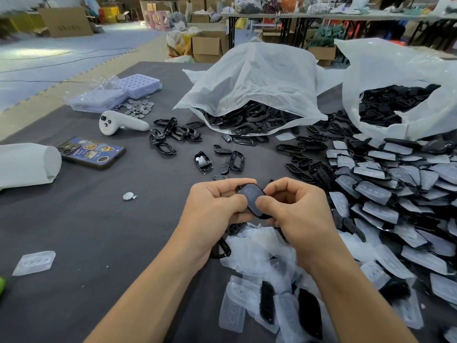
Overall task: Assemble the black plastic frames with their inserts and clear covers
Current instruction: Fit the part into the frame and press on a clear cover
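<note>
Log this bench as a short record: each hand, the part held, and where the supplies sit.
left hand: pinches black frame
right hand: thumb presses on the frame's face
white bags: two, far side, spilling black parts
clear covers: loose heap nearest the person
covered pieces: large pile at right
phone: left, lying flat
</note>
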The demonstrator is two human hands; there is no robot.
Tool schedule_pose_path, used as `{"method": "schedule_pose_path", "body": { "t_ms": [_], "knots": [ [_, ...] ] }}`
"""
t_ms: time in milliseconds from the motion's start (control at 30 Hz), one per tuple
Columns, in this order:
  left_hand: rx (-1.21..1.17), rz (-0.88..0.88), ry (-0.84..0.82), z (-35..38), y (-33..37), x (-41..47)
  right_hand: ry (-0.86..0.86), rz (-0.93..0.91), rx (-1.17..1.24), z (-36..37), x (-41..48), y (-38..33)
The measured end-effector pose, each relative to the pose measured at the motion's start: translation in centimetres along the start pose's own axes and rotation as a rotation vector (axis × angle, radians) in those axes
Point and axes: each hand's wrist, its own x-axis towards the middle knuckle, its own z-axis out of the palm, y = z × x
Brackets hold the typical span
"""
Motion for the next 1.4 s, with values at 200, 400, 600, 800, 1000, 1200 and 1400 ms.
{"method": "schedule_pose_path", "body": {
  "t_ms": [200, 400, 600, 800, 1000, 1200, 1400],
  "knots": [
    [0.158, -0.024, -0.046, -0.4, 0.1, 0.2, 0.016, -0.024, -0.041, -0.2, 0.1, -0.1],
    [0.288, 0.006, -0.018, -0.8, -0.2, 0.4, 0.004, -0.042, -0.062, -0.3, 0.1, 0.1],
    [0.251, 0.015, 0.069, -0.3, -0.5, 0.5, -0.013, -0.016, 0.005, -0.3, 0.1, -0.1],
    [0.253, 0.049, 0.075, -0.1, -1.0, 0.5, -0.018, -0.011, 0.070, 0.1, -0.2, -0.1],
    [0.342, 0.109, 0.142, -0.8, -0.9, 0.9, -0.074, -0.009, 0.091, 0.1, 0.0, 0.0],
    [0.437, 0.153, 0.227, -0.9, -1.2, 0.9, -0.106, 0.017, 0.143, 0.1, 0.0, -0.1],
    [0.525, 0.237, 0.143, -0.5, -1.1, 0.4, -0.064, -0.030, 0.068, 0.3, 0.0, 0.2]
  ]
}}
